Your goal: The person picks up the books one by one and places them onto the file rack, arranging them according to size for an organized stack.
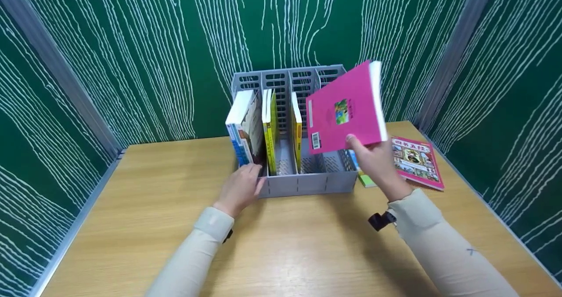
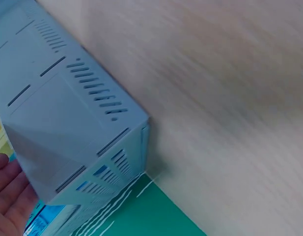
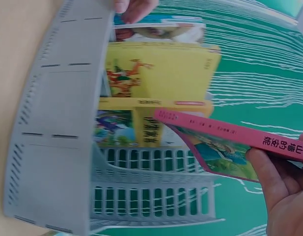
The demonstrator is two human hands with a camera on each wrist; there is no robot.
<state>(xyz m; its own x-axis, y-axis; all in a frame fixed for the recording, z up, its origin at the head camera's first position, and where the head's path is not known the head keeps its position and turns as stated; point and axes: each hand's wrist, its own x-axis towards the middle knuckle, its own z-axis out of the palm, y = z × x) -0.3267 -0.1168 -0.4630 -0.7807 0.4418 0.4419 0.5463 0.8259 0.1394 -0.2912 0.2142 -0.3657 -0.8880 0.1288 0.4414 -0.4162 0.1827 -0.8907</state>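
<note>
My right hand (image 1: 374, 161) grips a pink paperback book (image 1: 325, 112) by its lower corner, thumb on the cover. The book is tilted and held up over the right part of a grey divided book rack (image 1: 311, 184). In the right wrist view its pink spine (image 3: 230, 132) faces the camera, close to a yellow book in the rack. My left hand (image 1: 240, 186) holds the rack's front rim at the left corner, fingers over the edge and thumb outside. Beside those fingers stand thick white and blue books (image 1: 244, 128) in the leftmost compartment.
Slim yellow books (image 1: 269, 132) and another yellow-spined book (image 1: 297, 134) stand upright in the middle compartments. Right of the rack, a red-edged comic-style book (image 1: 416, 161) lies flat on the wooden table (image 1: 281, 244), near a green-edged book (image 1: 367, 181). Green panels (image 1: 145, 68) enclose the table.
</note>
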